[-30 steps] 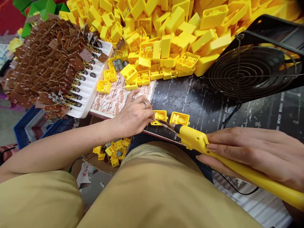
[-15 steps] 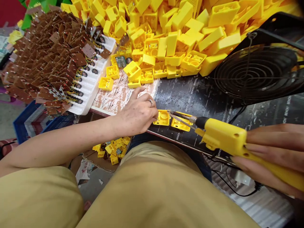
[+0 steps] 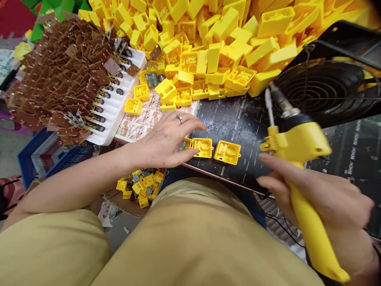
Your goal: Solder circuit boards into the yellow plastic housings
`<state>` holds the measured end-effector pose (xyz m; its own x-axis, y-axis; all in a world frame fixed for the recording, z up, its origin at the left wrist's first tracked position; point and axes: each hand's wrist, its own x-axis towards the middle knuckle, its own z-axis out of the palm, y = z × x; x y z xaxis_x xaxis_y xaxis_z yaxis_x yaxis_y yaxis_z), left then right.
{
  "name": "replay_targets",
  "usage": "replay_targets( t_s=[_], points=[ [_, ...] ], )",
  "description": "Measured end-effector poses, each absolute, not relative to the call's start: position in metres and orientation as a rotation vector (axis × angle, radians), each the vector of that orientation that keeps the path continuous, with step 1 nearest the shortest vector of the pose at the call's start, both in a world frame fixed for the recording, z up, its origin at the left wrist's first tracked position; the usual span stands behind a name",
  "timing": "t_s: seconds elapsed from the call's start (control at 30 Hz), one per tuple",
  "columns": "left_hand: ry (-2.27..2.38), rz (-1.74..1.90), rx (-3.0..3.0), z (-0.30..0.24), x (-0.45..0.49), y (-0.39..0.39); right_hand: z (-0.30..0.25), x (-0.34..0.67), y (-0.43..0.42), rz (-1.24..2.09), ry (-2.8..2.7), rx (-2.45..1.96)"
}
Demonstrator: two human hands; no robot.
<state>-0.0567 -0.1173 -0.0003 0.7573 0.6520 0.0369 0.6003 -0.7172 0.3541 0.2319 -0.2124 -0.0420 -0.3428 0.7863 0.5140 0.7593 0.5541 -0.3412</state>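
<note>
My right hand (image 3: 324,198) is wrapped round the yellow handle of a soldering iron (image 3: 297,159), whose metal tip points up and away from the bench. Two small yellow plastic housings (image 3: 227,151) lie open side up on the black bench mat (image 3: 238,119). My left hand (image 3: 168,139) hovers over the left housing (image 3: 203,147), fingers spread and stretched, thumb beside it. A ring is on one finger. I cannot tell whether the fingertips touch that housing.
A large heap of yellow housings (image 3: 214,35) fills the back. A white tray (image 3: 114,107) with brown circuit boards (image 3: 65,79) stands at the left. A black fan grille (image 3: 324,91) sits at the right. More yellow parts lie in a box (image 3: 139,188) below the bench edge.
The soldering iron has swung from pointing at the housings to pointing upward, off them. My left hand has opened from a pinch on the left housing and lifted slightly.
</note>
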Motion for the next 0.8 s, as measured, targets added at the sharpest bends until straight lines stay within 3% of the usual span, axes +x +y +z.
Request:
replay_targets(
  t_s=[0.23,0.37,0.47,0.63,0.8],
  points=[
    [0.816,0.297,3.008,-0.051,-0.055,-0.131,-0.074,0.209,-0.179,0.116,-2.215,-1.064],
    [0.673,0.267,3.0,-0.038,-0.076,-0.117,-0.082,0.189,-0.175,0.067,-2.18,-1.057],
    [0.939,0.385,2.842,-0.01,-0.1,-0.081,-0.084,0.179,-0.174,0.034,-2.18,-1.039],
    [1.852,0.536,2.551,0.007,-0.138,0.037,-0.088,0.176,-0.171,-0.024,-2.176,-1.036],
    [1.74,0.175,2.554,-0.008,-0.162,0.105,-0.092,0.177,-0.171,-0.029,-2.162,-1.099]
  ],
)
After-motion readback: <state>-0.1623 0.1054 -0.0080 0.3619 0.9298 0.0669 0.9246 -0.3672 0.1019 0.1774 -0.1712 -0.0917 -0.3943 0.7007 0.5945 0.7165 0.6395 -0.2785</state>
